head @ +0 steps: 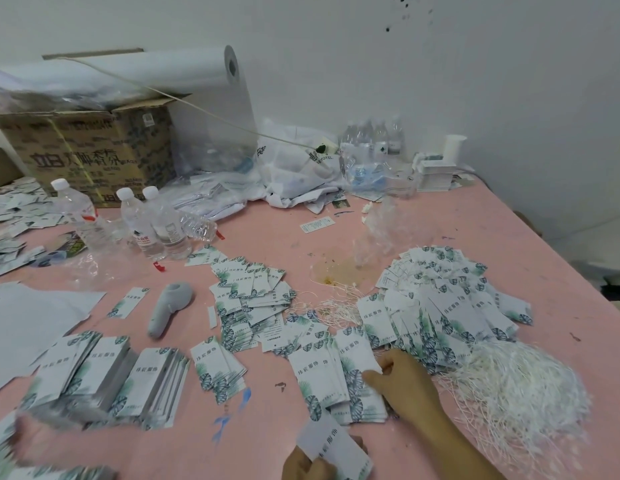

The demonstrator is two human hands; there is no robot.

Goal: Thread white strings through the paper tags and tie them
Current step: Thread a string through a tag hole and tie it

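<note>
The left hand (310,464) pinches one tag (336,445) at the bottom edge of the view, no string visible in it. The right hand (402,379) rests on a stack of tags (339,372), thumb and fingers closing on its top card. Loose strings (520,386) lie heaped just right of that hand. The fanned pile (450,296) beyond appears to be already strung, with white ends poking out. Many tags seem left: the neat stacks (104,372) at the left and the scattered heap (253,299) mid-table (509,237) show no strings, so the job looks partway through at best.
</note>
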